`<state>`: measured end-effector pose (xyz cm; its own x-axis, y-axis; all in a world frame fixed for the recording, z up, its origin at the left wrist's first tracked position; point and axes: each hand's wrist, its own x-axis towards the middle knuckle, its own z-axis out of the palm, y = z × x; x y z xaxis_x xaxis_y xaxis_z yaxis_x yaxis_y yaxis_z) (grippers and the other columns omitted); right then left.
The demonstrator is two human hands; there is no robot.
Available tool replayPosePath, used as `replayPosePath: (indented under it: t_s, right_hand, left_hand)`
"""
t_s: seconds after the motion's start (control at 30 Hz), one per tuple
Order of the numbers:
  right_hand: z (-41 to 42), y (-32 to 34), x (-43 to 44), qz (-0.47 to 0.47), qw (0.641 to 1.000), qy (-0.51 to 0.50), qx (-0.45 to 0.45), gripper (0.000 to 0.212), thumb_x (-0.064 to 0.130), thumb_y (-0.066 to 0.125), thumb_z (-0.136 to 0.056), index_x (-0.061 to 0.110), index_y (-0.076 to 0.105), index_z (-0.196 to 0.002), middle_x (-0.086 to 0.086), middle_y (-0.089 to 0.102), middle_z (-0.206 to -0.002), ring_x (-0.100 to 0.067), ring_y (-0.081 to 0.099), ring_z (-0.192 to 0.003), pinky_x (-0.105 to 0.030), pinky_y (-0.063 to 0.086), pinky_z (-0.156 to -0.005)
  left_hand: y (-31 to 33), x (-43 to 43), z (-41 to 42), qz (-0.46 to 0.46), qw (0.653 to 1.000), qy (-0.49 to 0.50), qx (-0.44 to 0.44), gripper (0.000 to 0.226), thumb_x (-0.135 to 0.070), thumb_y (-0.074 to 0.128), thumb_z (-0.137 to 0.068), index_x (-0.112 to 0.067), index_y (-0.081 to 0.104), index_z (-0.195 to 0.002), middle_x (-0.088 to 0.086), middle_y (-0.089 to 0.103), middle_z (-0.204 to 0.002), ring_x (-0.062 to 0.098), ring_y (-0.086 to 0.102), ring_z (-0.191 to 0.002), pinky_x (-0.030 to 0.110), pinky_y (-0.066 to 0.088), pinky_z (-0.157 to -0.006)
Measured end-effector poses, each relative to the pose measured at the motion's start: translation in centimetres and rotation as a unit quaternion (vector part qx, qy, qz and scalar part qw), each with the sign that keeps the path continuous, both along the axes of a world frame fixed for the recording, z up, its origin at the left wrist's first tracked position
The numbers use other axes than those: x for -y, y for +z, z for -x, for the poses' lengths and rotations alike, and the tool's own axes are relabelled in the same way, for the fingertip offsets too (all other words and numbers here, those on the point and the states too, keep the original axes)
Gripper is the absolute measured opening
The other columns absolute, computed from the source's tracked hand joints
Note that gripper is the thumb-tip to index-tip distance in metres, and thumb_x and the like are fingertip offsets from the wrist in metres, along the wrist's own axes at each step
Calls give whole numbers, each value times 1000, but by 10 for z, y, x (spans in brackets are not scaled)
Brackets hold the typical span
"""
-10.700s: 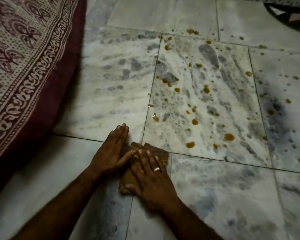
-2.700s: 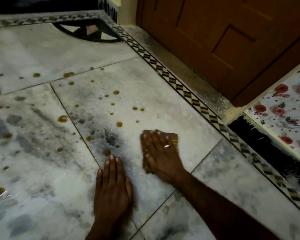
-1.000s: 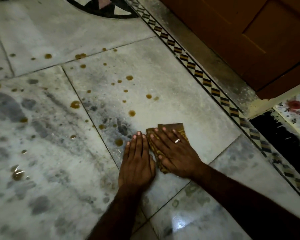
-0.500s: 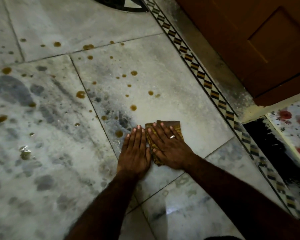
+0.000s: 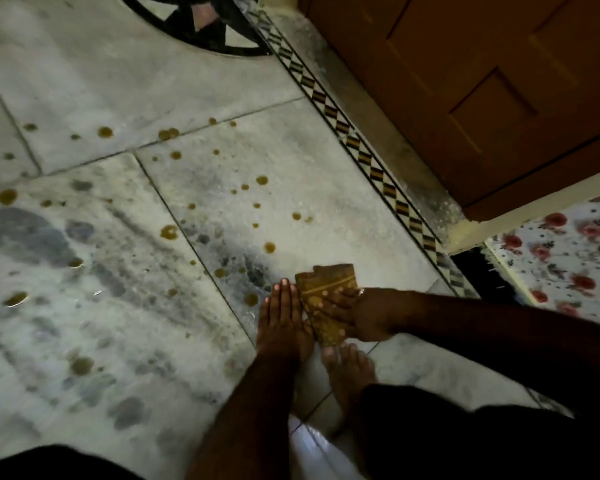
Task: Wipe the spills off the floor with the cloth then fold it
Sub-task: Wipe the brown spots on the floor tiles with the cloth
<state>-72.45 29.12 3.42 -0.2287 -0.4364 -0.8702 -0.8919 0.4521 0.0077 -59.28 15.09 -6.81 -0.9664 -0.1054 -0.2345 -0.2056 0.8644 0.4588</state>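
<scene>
Folded brown cloth [image 5: 321, 306]: long axis toward the person, flat on marble floor [image 5: 84, 81]. Right hand [image 5: 357, 315] spread open atop it; left hand [image 5: 283, 320] flat alongside, touching. Nearest spills [image 5: 269, 247] lie just ahead.

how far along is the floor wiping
Done: little; brown spill drops dot the marble floor tiles. In hand: the right hand presses the folded brown patterned cloth; the left hand lies flat beside it. Left: the wiping, then folding.

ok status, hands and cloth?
Left hand flat on floor beside cloth. Right hand pressing cloth down, fingers spread. Spills unwiped ahead. Bare foot just behind cloth.
</scene>
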Motion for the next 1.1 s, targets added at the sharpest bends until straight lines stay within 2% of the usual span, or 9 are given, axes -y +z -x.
replayPosePath:
  t_s: [0.07,0.13,0.23,0.33,0.47,0.57,0.7,0.9,1.1]
  right_hand:
    - [-3,-2,-18,4,999,36,-6,65,41,30,-110,17,-3,-162,-13,-7,-170,-33,0,-157,-40,5,-125]
    - [-7,-6,-29,89,996,19,-24,67,42,32,-106,16,3,-160,-19,7,-168,-43,18,-153,-43,18,-124]
    - [-7,-31,-36,298,945,20,-134,52,37,46,-98,9,57,-141,-23,57,-142,-43,63,-119,-46,54,-99]
    - [-18,-65,-19,394,898,10,-196,37,29,56,-97,2,70,-119,-24,67,-126,-41,63,-116,-49,53,-96]
    - [-8,-93,-16,486,856,-12,-174,43,25,62,-87,1,69,-122,-22,59,-140,-39,50,-137,-51,42,-112]
    - [-4,-99,-19,523,839,-7,-152,46,23,59,-89,-1,67,-126,-22,54,-145,-39,44,-143,-54,39,-115]
    - [-4,-98,-27,511,849,30,-131,59,40,58,-98,1,55,-142,-20,44,-155,-37,36,-148,-52,32,-121]
    - [48,-105,-33,484,850,-17,-207,59,40,38,-106,5,38,-154,-19,34,-161,-35,29,-151,-54,34,-118]
    - [63,-106,13,490,850,-5,-193,69,48,40,-104,8,28,-158,-16,27,-165,-32,21,-155,-52,26,-123]
  left_hand:
    - [-5,-1,1,-4,1000,16,-27,71,-38,35,-87,5,47,-143,24,44,-152,33,29,-143,44,9,-119]
    - [-15,-1,-1,-3,999,21,-45,71,-38,35,-89,4,43,-146,23,40,-155,32,24,-145,44,8,-119]
    - [-20,-2,-4,-3,997,19,-71,68,-38,34,-94,2,37,-150,20,33,-159,32,21,-148,46,16,-118]
    - [-24,-3,-8,14,993,35,-116,65,-38,34,-98,1,35,-151,19,30,-160,32,25,-150,46,21,-118]
    - [-30,-11,-9,41,986,66,-148,65,-38,42,-99,-1,33,-152,16,27,-162,29,23,-152,44,20,-123]
    - [-31,-14,-9,69,983,79,-149,67,-39,43,-98,-2,32,-153,16,26,-163,28,21,-153,44,19,-123]
    - [-28,-26,-6,102,978,115,-139,64,-33,43,-97,0,35,-151,18,30,-161,31,25,-151,49,29,-118]
    - [-24,-32,-2,122,977,124,-123,62,-29,41,-96,0,35,-151,18,29,-161,31,26,-151,49,28,-119]
    - [-25,-35,2,135,975,138,-108,62,-27,40,-95,2,37,-149,19,31,-160,32,30,-149,50,30,-116]
